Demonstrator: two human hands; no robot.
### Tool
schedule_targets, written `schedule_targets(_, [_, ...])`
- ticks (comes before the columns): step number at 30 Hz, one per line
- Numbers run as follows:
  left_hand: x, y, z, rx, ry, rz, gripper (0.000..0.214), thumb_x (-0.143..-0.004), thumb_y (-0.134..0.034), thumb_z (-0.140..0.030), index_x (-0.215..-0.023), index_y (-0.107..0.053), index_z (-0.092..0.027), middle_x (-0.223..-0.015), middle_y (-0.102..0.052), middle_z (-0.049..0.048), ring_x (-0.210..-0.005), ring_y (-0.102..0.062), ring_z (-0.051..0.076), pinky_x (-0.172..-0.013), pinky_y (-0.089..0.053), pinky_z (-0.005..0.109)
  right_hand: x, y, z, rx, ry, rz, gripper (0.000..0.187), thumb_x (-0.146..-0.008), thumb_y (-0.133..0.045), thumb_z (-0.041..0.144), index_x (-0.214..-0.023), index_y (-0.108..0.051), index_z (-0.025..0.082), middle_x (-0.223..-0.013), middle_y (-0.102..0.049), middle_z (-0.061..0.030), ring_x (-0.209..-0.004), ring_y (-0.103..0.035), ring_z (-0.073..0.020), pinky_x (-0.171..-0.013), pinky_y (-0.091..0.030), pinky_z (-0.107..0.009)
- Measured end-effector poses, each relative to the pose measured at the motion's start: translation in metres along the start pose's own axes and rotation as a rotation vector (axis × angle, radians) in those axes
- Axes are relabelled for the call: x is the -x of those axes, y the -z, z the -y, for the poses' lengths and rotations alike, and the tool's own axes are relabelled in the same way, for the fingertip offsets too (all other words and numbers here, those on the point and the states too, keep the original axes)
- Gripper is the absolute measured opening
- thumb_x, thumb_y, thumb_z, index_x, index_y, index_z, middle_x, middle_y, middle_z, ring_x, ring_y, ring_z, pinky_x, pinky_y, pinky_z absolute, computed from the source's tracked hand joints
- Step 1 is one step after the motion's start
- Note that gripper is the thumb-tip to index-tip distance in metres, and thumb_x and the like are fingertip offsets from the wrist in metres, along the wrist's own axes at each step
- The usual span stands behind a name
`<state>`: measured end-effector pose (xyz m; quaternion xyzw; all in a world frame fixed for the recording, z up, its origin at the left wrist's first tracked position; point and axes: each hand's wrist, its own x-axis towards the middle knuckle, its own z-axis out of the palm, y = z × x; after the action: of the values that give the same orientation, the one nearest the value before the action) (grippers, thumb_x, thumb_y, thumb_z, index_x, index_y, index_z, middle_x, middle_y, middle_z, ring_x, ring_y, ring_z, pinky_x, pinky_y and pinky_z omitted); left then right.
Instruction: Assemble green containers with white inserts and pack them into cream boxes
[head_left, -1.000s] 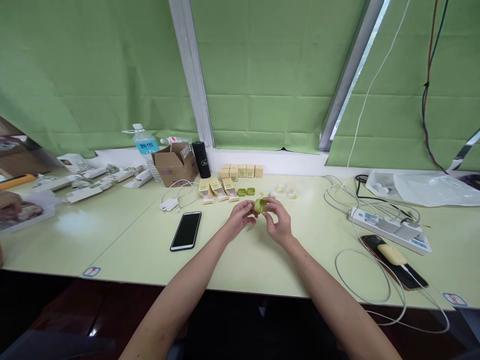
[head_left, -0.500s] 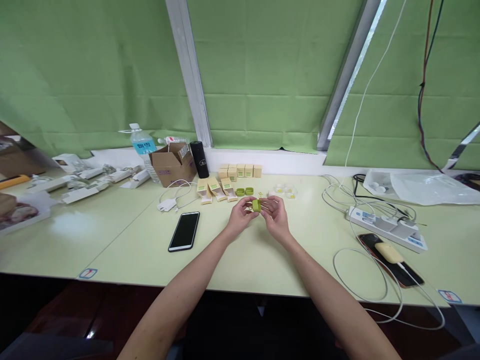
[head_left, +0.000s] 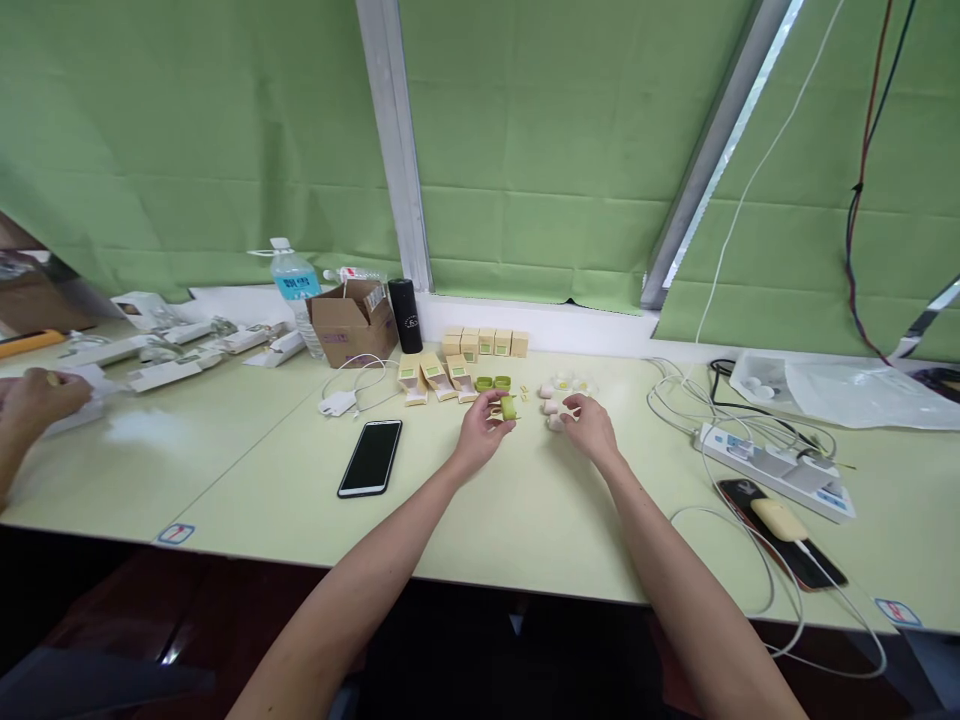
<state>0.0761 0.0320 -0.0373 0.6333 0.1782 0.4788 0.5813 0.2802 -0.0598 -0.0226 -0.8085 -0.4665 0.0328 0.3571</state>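
My left hand [head_left: 481,430] is closed on a small olive-green plastic piece [head_left: 508,408], held between thumb and fingers just above the table. My right hand [head_left: 592,428] is at the right, fingers curved and apart, beside a short column of small pale pink pieces [head_left: 550,407]. Its thumb is close to the nearest pale piece [head_left: 555,423]; whether they touch I cannot tell. Two small green open cases [head_left: 493,383] lie behind my left hand. Tiny yellow parts [head_left: 524,393] lie between the hands. White pieces with yellow centres [head_left: 574,383] are behind my right hand.
Opened small cartons [head_left: 435,377] and a row of small boxes [head_left: 486,342] stand at the back. A phone [head_left: 370,458] lies left, a power strip [head_left: 772,470] with cables right. At far left, another person's hand [head_left: 45,402] holds something white.
My right hand has left the green piece and moved right to the pale pink pieces. My left hand still holds the green piece. Another person's hand has come into view at far left.
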Motion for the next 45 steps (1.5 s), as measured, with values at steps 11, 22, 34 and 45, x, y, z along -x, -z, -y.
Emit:
schedule_targets(11, [-0.002, 0.003, 0.002, 0.012, 0.013, 0.027, 0.049, -0.07, -0.08, -0.021, -0.115, -0.061, -0.021, -0.126, -0.064, 0.011, -0.113, -0.059, 0.023, -0.082, -0.056, 0.032, 0.015, -0.026, -0.008, 0.267, 0.276, -0.017, 0.037, -0.08, -0.065, 0.01, -0.114, -0.068, 0.024, -0.114, -0.068, -0.0143, -0.104, -0.06, -0.0308, -0.073, -0.048, -0.037])
schedule_targets(22, [0.0, 0.001, -0.004, 0.021, -0.019, 0.058, 0.046, -0.076, -0.077, -0.022, -0.117, -0.058, -0.022, -0.132, -0.065, 0.0126, -0.121, -0.058, 0.025, -0.089, -0.053, 0.035, 0.016, -0.01, 0.009, -0.692, 0.072, -0.122, 0.036, -0.081, -0.07, 0.05, -0.101, -0.068, 0.02, -0.105, -0.072, -0.0092, -0.094, -0.065, -0.0239, -0.078, -0.053, -0.037])
schedule_targets(34, [0.006, -0.002, -0.008, -0.102, -0.029, 0.076, 0.044, -0.075, -0.076, -0.02, -0.117, -0.064, -0.022, -0.125, -0.067, 0.0096, -0.117, -0.062, 0.025, -0.091, -0.052, 0.036, 0.031, -0.021, 0.032, -0.968, 0.011, 0.18, 0.054, -0.069, -0.077, 0.065, -0.098, -0.077, 0.019, -0.099, -0.079, -0.008, -0.089, -0.068, -0.0247, -0.075, -0.051, -0.035])
schedule_targets(45, [0.009, -0.004, -0.01, -0.129, -0.007, 0.13, 0.043, -0.073, -0.077, -0.018, -0.115, -0.069, -0.021, -0.123, -0.069, 0.0086, -0.106, -0.066, 0.023, -0.094, -0.054, 0.039, 0.03, -0.02, 0.03, -0.861, 0.051, 0.239, 0.048, -0.07, -0.075, 0.062, -0.093, -0.08, 0.02, -0.088, -0.079, -0.0046, -0.079, -0.066, -0.0226, -0.075, -0.049, -0.035])
